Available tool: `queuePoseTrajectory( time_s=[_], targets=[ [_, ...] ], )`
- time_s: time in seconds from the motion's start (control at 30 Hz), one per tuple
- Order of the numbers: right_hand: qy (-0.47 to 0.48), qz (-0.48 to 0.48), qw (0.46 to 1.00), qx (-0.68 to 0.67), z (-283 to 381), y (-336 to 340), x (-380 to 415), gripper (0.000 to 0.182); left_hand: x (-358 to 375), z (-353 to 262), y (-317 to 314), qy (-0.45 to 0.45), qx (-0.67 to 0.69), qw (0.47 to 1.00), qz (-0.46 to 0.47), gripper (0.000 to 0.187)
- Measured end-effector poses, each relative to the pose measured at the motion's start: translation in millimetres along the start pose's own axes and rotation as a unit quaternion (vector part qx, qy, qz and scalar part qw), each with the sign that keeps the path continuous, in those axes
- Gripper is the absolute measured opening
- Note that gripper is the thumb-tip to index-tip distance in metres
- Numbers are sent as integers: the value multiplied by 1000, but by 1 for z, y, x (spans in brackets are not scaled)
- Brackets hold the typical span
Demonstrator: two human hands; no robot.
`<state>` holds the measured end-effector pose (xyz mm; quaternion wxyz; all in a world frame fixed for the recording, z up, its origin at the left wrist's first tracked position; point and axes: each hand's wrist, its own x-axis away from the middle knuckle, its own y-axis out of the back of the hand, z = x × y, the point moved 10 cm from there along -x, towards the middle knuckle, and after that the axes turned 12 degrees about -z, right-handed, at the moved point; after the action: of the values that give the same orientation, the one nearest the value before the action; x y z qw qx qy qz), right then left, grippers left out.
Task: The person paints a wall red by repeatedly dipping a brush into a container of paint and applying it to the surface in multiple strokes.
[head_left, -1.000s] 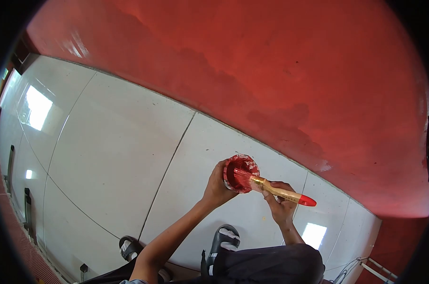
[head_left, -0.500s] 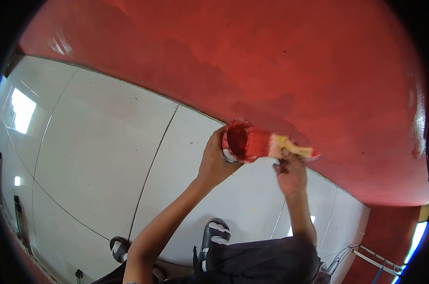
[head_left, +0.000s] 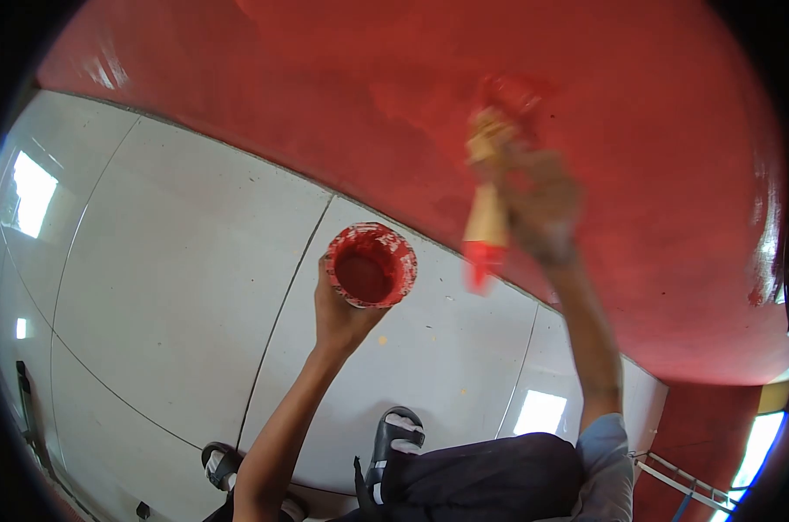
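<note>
A paint-smeared can (head_left: 372, 264) with red paint inside sits in my left hand (head_left: 340, 315), its fingers wrapped round the can's side, above the tiled floor. My right hand (head_left: 538, 202), blurred by motion, grips a brush (head_left: 488, 209) by its pale wooden handle. The handle's red end points down, and the bristles press on the red wall (head_left: 394, 113), where a wet, glossy patch shows around them.
White floor tiles (head_left: 185, 252) meet the wall along a slanting edge. My sandalled feet (head_left: 397, 435) and dark-clothed leg are at the bottom. A metal ladder (head_left: 686, 480) stands at the lower right. Dark objects lie at the left edge.
The brush has left the can and moved up to the wall with my right hand, its bristle end now upward. My left hand has shifted left with the can, whose opening now faces me.
</note>
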<state>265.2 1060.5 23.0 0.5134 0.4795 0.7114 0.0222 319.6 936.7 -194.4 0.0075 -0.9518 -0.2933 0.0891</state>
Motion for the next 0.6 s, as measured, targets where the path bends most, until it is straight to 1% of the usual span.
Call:
queuePoseTrajectory(
  time_s=[0.03, 0.1, 0.2, 0.23, 0.3, 0.33, 0.43, 0.47, 0.5, 0.57, 0.6],
  targets=[
    [11, 33, 999, -26, 15, -32, 31, 35, -1, 3, 7, 0, -5, 1000, -7, 76],
    [68, 134, 986, -67, 57, -85, 95, 30, -7, 0, 23, 4, -13, 1000, -24, 75],
    [-67, 33, 980, -183, 30, -69, 72, 28, -13, 5, 48, 23, -24, 998, -52, 73],
    [-113, 15, 983, -144, -2, -54, 61, 27, -13, 6, 55, 34, -20, 998, -56, 73],
    [-118, -98, 988, -31, -39, 1, -13, 26, -14, 8, 63, 56, -7, 997, -55, 72],
    [-71, -193, 978, 41, -36, 28, -39, 28, -16, 9, 64, 54, -7, 997, -57, 72],
    [-31, -164, 984, 61, -13, 30, -42, 30, -17, 11, 64, 54, -2, 996, -66, 72],
    [-14, -70, 997, 35, -3, -1, -23, 31, -17, 11, 63, 56, 2, 996, -67, 72],
    [1, 25, 1000, 11, 12, -39, 12, 32, -17, 10, 62, 56, 5, 996, -67, 72],
    [0, 145, 984, -99, 53, -91, 68, 32, -18, 4, 61, 47, 4, 997, -60, 72],
    [23, 210, 973, -91, 71, -99, 75, 32, -18, 1, 61, 42, 3, 998, -56, 72]
  ],
)
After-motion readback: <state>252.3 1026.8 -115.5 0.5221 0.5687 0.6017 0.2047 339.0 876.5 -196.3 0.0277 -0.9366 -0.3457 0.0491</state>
